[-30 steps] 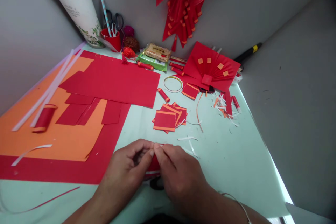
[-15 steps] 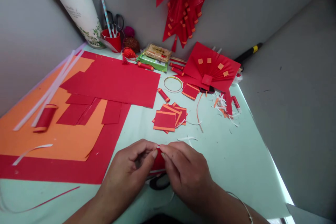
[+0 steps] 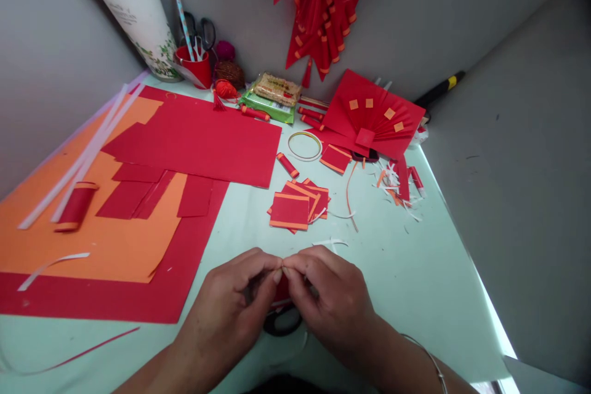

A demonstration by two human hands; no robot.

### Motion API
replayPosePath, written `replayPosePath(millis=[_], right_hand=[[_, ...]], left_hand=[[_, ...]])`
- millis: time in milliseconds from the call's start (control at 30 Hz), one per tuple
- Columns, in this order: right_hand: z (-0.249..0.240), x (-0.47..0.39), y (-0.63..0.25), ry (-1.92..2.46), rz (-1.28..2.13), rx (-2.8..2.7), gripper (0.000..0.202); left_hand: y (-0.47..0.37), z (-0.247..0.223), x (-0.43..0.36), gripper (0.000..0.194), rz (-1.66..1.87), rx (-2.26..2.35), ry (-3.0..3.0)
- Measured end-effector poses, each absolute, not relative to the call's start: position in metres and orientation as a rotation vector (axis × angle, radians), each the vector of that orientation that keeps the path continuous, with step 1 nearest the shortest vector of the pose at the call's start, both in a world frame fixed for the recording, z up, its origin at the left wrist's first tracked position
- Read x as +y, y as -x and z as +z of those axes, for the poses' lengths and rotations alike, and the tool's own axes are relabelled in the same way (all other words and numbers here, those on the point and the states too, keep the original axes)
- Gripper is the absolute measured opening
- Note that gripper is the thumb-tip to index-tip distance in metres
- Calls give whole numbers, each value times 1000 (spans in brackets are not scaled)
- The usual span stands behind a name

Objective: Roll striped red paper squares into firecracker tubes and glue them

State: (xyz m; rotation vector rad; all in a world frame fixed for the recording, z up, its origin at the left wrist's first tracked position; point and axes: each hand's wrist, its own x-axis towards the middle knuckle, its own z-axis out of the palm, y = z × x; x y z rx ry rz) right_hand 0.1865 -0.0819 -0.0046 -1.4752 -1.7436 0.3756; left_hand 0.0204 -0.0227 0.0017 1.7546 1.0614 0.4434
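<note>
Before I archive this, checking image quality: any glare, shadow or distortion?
Head view throughout: bright light edges the pale green tabletop at right; the red paper piece between left hand and right hand looks shadowed; the tall white lidded cup leans leftward, probably lens distortion.

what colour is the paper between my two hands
The paper is red, though partly covered; it shows best in the head view.

Left grip (image 3: 231, 305) and right grip (image 3: 327, 295) mostly hide the red paper (image 3: 281, 292) between; the hanging decoration (image 3: 318, 18) beyond is cut off above.
</note>
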Motion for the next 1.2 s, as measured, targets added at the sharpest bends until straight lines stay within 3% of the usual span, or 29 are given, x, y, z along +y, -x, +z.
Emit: replayPosePath(millis=[1200], right_hand=[[9,-78,-199,1458,758,-980,9]], left_hand=[[-18,5,-13,24,510,1270,-1479]])
